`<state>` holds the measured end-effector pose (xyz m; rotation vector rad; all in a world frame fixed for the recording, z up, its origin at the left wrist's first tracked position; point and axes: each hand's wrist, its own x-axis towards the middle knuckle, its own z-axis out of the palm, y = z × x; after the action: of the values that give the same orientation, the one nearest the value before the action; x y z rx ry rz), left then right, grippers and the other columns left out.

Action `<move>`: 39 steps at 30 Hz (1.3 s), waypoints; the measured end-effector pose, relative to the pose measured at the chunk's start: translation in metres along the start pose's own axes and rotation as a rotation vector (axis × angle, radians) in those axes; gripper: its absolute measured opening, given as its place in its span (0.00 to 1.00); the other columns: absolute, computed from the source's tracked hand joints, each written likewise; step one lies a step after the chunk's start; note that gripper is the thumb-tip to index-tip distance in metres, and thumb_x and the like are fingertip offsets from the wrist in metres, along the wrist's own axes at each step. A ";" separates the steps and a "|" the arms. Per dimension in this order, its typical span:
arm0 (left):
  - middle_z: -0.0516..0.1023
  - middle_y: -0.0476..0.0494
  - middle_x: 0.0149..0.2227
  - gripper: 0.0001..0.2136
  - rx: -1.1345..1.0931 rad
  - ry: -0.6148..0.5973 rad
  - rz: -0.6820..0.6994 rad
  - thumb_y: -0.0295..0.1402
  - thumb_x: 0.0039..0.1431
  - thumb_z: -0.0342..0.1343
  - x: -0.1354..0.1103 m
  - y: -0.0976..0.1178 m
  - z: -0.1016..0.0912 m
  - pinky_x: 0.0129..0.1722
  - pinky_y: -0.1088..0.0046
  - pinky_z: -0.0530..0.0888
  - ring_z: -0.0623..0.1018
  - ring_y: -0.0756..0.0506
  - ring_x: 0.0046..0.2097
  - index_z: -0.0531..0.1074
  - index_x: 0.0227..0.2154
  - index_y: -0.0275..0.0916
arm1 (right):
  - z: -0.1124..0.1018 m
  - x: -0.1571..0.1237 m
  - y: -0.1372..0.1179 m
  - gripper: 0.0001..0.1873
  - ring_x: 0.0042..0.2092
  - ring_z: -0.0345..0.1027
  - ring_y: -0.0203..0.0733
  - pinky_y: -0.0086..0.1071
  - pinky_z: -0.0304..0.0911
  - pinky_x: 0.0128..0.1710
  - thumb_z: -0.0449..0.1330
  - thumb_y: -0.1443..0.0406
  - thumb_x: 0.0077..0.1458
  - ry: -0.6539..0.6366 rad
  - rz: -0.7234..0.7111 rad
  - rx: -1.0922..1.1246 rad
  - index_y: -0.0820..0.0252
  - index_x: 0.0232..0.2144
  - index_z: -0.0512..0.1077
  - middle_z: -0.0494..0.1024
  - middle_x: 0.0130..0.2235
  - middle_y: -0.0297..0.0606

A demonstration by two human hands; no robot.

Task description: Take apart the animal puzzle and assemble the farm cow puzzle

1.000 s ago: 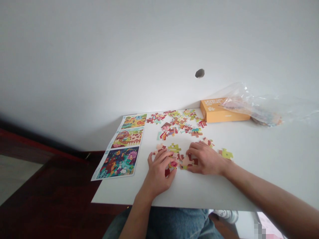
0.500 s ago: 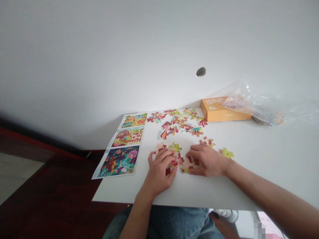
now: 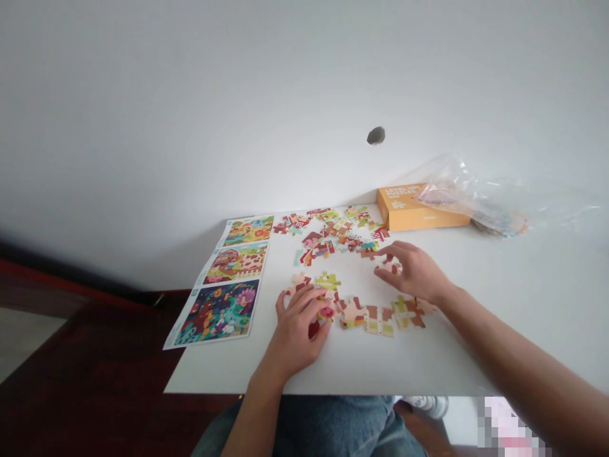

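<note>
My left hand (image 3: 299,327) lies curved over the left end of a joined row of jigsaw puzzle pieces. Its thumb and fingers press around a piece with a pink pig face (image 3: 327,312). My right hand (image 3: 413,270) reaches over a white and brown cow-patched piece (image 3: 391,265), thumb and fingers apart on either side of it. Part of that piece is hidden under the hand. Between the hands, the row continues with a brown-patched piece (image 3: 352,312) and a fence piece (image 3: 379,321). Green and brown fence pieces (image 3: 408,312) lie at its right end, below my right wrist.
Several loose pieces (image 3: 333,231) are scattered at the back of the white table (image 3: 371,368). A sheet with three printed pictures (image 3: 233,263) overhangs the left edge. An orange puzzle box (image 3: 423,219) stands against the wall, partly under a clear plastic bag (image 3: 490,200).
My right hand has moved up and away from the row to the cow-patched piece, uncovering the row's right side. Fence pieces now lie at that end. My left hand stays on the pig-face piece.
</note>
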<state>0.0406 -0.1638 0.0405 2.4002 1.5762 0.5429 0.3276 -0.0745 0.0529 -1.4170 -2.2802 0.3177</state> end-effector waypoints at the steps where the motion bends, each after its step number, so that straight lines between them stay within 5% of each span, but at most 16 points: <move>1: 0.71 0.45 0.58 0.12 0.000 0.001 0.000 0.30 0.58 0.53 0.000 0.000 0.000 0.64 0.47 0.46 0.64 0.39 0.63 0.72 0.45 0.46 | -0.002 0.000 0.006 0.20 0.39 0.70 0.46 0.37 0.63 0.41 0.60 0.50 0.56 -0.014 0.079 -0.037 0.59 0.42 0.74 0.75 0.38 0.42; 5: 0.71 0.46 0.58 0.12 0.009 0.012 -0.004 0.30 0.59 0.53 0.001 -0.001 0.001 0.64 0.47 0.46 0.65 0.39 0.63 0.72 0.45 0.47 | -0.001 -0.001 0.012 0.21 0.34 0.70 0.44 0.36 0.63 0.37 0.65 0.48 0.49 -0.138 0.184 -0.095 0.58 0.35 0.73 0.73 0.36 0.40; 10: 0.70 0.43 0.59 0.14 0.049 0.007 -0.004 0.30 0.60 0.52 -0.001 -0.003 0.003 0.63 0.43 0.47 0.64 0.37 0.63 0.73 0.47 0.47 | 0.008 -0.002 -0.003 0.14 0.37 0.70 0.42 0.35 0.64 0.40 0.61 0.55 0.56 -0.144 -0.009 -0.025 0.58 0.39 0.73 0.71 0.40 0.42; 17: 0.63 0.45 0.63 0.27 0.210 -0.033 0.141 0.23 0.61 0.48 -0.004 -0.003 0.004 0.60 0.34 0.46 0.56 0.33 0.66 0.67 0.58 0.61 | 0.020 -0.003 -0.015 0.12 0.48 0.67 0.47 0.40 0.63 0.50 0.59 0.64 0.58 -0.152 -0.277 0.128 0.55 0.45 0.74 0.72 0.45 0.43; 20: 0.63 0.45 0.63 0.28 0.233 -0.034 0.142 0.23 0.61 0.48 -0.003 -0.002 0.005 0.60 0.33 0.47 0.56 0.32 0.66 0.65 0.59 0.62 | 0.023 -0.005 -0.025 0.14 0.50 0.66 0.49 0.43 0.62 0.51 0.59 0.63 0.58 -0.128 -0.265 0.133 0.55 0.47 0.73 0.71 0.48 0.44; 25: 0.66 0.45 0.62 0.22 0.211 0.007 0.051 0.28 0.63 0.48 -0.001 0.000 0.008 0.61 0.34 0.47 0.58 0.33 0.65 0.67 0.59 0.54 | 0.029 -0.012 -0.043 0.44 0.51 0.63 0.58 0.51 0.62 0.51 0.67 0.45 0.44 -0.068 -0.031 0.033 0.60 0.57 0.62 0.66 0.53 0.52; 30: 0.67 0.46 0.62 0.21 0.196 0.030 -0.014 0.30 0.63 0.49 0.001 0.000 0.010 0.62 0.37 0.48 0.59 0.34 0.65 0.67 0.58 0.52 | 0.025 -0.015 -0.040 0.68 0.55 0.60 0.62 0.54 0.59 0.53 0.72 0.43 0.30 -0.165 -0.079 0.004 0.60 0.67 0.47 0.61 0.58 0.55; 36: 0.68 0.43 0.62 0.20 0.163 0.044 -0.048 0.32 0.64 0.48 0.000 -0.001 0.012 0.63 0.39 0.47 0.60 0.35 0.65 0.66 0.58 0.47 | 0.029 -0.009 -0.036 0.24 0.47 0.67 0.52 0.46 0.61 0.49 0.65 0.50 0.51 -0.130 0.007 0.008 0.58 0.45 0.73 0.71 0.45 0.46; 39: 0.69 0.42 0.61 0.19 0.146 0.058 -0.055 0.32 0.64 0.48 0.001 -0.001 0.012 0.63 0.39 0.48 0.60 0.35 0.65 0.66 0.57 0.45 | 0.035 -0.006 -0.039 0.15 0.47 0.67 0.50 0.44 0.60 0.49 0.64 0.59 0.53 -0.114 -0.077 0.056 0.57 0.43 0.74 0.73 0.45 0.45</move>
<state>0.0455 -0.1624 0.0297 2.4574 1.7571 0.5073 0.2827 -0.0966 0.0366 -1.3109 -2.3902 0.4449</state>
